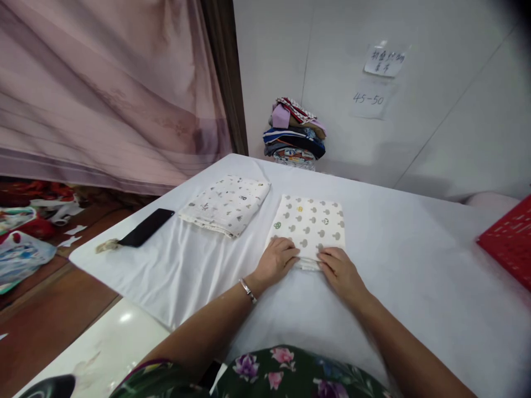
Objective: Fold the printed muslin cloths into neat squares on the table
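A folded white cloth (309, 224) with grey tree-like prints and a few coloured ones lies flat on the white-covered table (415, 260) in front of me. At its near left corner, my left hand (277, 260) has its fingers closed on the edge. My right hand (338, 271) grips the near right edge, thumb and fingers close together. Several layers show along the near fold between the hands. To the left rests a second folded cloth (228, 204), white with small scattered prints, apart from both hands.
A black phone (147, 228) with a strap lies near the table's left edge. Folded fabrics (294, 135) are stacked beyond the far edge by the wall. A red basket (510, 240) stands at the right. A pink curtain (112, 94) hangs on the left.
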A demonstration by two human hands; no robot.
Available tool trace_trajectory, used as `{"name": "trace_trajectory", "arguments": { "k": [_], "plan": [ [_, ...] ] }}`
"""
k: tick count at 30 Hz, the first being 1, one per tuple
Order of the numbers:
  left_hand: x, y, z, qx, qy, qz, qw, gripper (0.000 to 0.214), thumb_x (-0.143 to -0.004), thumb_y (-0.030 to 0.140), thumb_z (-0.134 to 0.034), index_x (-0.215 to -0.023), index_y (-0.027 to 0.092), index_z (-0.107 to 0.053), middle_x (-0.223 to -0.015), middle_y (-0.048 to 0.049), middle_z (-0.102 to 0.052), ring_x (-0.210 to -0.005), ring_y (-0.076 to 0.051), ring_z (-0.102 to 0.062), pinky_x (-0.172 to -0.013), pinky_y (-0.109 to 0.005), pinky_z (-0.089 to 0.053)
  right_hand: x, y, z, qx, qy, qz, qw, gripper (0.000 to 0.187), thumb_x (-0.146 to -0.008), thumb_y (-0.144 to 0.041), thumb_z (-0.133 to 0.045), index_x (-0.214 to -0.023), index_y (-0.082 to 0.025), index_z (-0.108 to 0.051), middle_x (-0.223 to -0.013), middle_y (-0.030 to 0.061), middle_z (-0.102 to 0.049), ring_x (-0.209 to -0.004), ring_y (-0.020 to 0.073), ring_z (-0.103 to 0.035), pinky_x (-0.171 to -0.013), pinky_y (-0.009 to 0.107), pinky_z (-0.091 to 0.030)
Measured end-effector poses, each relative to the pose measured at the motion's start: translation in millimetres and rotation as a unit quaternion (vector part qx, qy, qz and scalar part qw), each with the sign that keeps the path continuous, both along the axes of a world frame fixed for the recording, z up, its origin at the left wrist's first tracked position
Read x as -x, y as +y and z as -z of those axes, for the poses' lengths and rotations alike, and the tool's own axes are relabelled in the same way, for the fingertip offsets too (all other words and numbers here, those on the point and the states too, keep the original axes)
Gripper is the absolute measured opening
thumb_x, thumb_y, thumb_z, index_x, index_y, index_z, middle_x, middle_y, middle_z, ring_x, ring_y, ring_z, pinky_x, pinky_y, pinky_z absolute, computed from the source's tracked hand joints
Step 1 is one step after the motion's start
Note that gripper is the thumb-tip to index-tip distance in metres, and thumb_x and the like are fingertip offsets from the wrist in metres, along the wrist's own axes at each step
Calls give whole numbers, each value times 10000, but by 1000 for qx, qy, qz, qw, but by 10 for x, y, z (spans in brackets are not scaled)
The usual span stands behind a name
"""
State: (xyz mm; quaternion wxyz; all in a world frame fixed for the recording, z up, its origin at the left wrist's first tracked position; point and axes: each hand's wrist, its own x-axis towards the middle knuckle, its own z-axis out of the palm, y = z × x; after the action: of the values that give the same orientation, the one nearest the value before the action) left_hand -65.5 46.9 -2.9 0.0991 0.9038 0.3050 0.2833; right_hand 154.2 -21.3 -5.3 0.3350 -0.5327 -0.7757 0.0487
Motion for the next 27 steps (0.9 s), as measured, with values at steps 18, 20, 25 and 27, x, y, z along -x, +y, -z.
{"name": "trace_trajectory", "arguments": {
  "k": [18, 20, 25, 27],
  "plan": [
    [-146, -10, -38, 0, 25, -25, 999, 257, -929, 305, -423, -924, 197, -656, -890, -51, -594, -893, -187, -486, -783, -335, -354, 37, 21, -34, -6, -6, 19, 1000, 248, -920, -256, -413, -1000, -213, -645, -949, 74, -605, -927, 212, -532, -826, 396, -458],
    [-153, -8, -41, -8, 30, -26, 999, 278, -938, 306, -402, -910, 190, -653, -884, -49, -593, -889, -186, -484, -783, -333, -355, 39, 23, -32, -7, -18, 13, 1000, 235, -913, -263, -432, -1013, -206, -638, -948, 75, -601, -920, 213, -529, -824, 395, -455],
    [-163, -28, -58, -7, 26, -20, 999, 306, -948, 301, -370, -892, 182, -646, -889, -55, -583, -897, -184, -478, -795, -329, -366, 49, 25, -12, -21, -27, 19, 999, 246, -919, -269, -418, -1007, -219, -643, -936, 74, -609, -895, 212, -539, -797, 395, -454],
    [-156, -33, -59, -7, 28, -15, 999, 300, -947, 299, -373, -888, 183, -644, -892, -57, -578, -903, -185, -477, -800, -331, -369, 45, 23, 0, -30, -30, 18, 999, 253, -922, -259, -409, -1001, -215, -645, -927, 74, -613, -878, 208, -544, -784, 389, -454]
  ]
}}
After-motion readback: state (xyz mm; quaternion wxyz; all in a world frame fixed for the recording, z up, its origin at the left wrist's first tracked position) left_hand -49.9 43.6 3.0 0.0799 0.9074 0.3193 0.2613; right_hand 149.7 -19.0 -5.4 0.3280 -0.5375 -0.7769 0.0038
